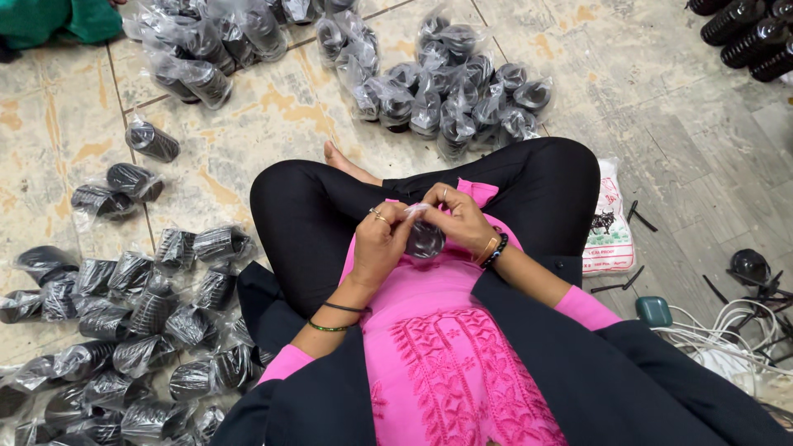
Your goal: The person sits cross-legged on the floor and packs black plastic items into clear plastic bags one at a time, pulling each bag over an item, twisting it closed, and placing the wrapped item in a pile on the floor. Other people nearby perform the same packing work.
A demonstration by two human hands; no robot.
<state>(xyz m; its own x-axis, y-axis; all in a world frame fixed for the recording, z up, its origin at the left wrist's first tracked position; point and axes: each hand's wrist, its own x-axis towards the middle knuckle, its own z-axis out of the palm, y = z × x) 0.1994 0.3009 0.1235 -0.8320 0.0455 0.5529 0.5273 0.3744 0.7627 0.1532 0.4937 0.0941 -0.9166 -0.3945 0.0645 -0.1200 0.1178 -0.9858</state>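
I sit cross-legged on a tiled floor in black trousers and a pink tunic. Over my lap, both hands hold a small black ribbed part in a clear plastic bag (425, 238). My left hand (378, 245) grips its left side, with rings on the fingers. From the right, my right hand (459, 216) pinches the top of the bag, bangles at the wrist. The fingers of both hands meet at the bag's mouth.
Several bagged black parts lie in a heap at my left (140, 330) and in another heap beyond my knees (450, 95). More sit at the top left (211, 41). A white printed sack (609, 227), white cables (727, 326) and unbagged black parts (747, 33) are on the right.
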